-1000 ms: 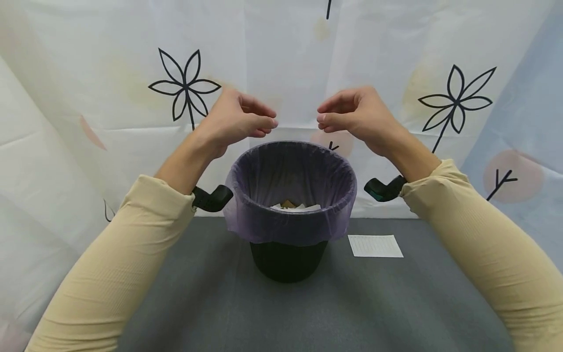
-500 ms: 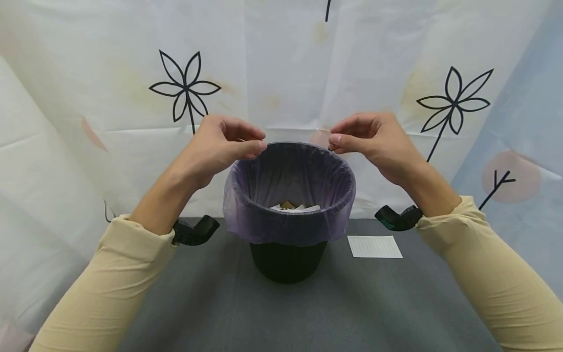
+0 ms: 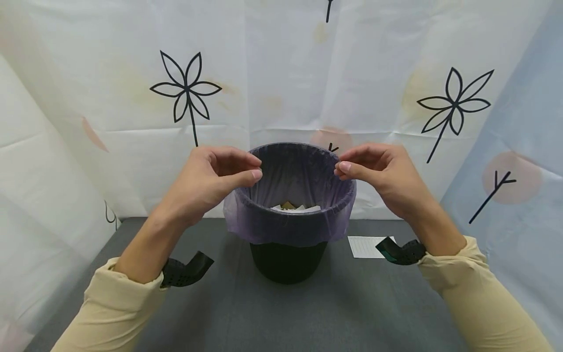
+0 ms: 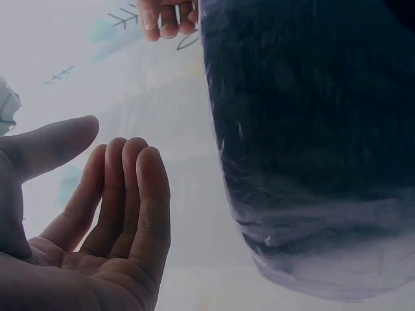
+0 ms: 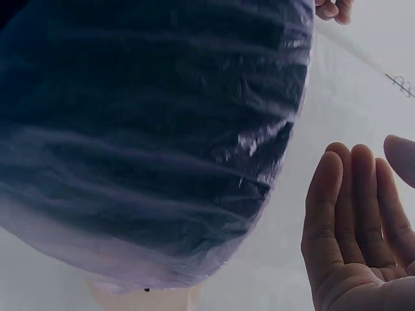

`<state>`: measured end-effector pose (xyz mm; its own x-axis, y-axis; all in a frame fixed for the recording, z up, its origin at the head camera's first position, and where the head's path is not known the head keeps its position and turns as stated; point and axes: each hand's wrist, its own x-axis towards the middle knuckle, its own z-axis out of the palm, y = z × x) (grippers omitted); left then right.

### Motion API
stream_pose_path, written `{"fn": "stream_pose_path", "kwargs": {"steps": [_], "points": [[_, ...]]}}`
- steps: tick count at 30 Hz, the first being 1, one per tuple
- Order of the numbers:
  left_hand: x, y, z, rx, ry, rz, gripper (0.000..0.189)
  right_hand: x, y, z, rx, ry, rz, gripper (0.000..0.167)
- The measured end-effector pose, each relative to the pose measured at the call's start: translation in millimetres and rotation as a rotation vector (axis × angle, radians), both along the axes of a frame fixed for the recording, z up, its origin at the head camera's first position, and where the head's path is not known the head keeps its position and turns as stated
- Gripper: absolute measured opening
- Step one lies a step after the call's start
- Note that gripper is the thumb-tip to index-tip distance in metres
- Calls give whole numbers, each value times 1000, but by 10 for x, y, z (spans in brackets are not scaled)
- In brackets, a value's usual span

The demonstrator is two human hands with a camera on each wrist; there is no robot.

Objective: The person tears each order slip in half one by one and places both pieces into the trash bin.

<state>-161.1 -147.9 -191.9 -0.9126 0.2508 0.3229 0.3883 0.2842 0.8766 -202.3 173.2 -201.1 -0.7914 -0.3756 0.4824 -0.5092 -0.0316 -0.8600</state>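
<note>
A black trash bin [image 3: 288, 264] stands upright on the grey table, lined with a thin purple bag [image 3: 290, 227] folded over its rim. Scraps of white and brown paper [image 3: 295, 208] lie inside. My left hand [image 3: 211, 183] is raised at the bin's left side, its fingers loosely bent and a gap between thumb and fingertips. On the other side hovers my right hand [image 3: 382, 178], in a mirrored pose by the rim. Both wrist views show bare palms, with the left fingers [image 4: 153, 188] and right fingers [image 5: 322, 188] apart from the bag's outer side.
A white lined paper card [image 3: 367, 247] lies on the grey table [image 3: 290, 318] right of the bin. Behind the table hangs a pale cloth [image 3: 281, 63] with flower drawings. Each wrist wears a black strap mount, the left mount [image 3: 186, 270] and right mount [image 3: 401, 251].
Both hands have come down from above the bin to its rim level and moved farther apart. The bin, its bag and the paper card have stayed in place.
</note>
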Motion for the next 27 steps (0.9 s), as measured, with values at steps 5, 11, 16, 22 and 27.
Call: {"fn": "stream_pose_path", "kwargs": {"steps": [5,11,16,22,27], "points": [[132,4,-54,4,39,-4,22,114,23,-102,-30,29,11,13],[251,10,-142,29,78,-21,19,250,34,-207,-45,56,11,15],[319,27,-262,98,76,-44,19,362,47,-318,-49,71,9,17],[404,50,-447,152,55,-53,18,451,66,-505,-99,77,37,21],[462,76,-600,166,37,-50,18,504,87,-657,-135,81,57,25]]}}
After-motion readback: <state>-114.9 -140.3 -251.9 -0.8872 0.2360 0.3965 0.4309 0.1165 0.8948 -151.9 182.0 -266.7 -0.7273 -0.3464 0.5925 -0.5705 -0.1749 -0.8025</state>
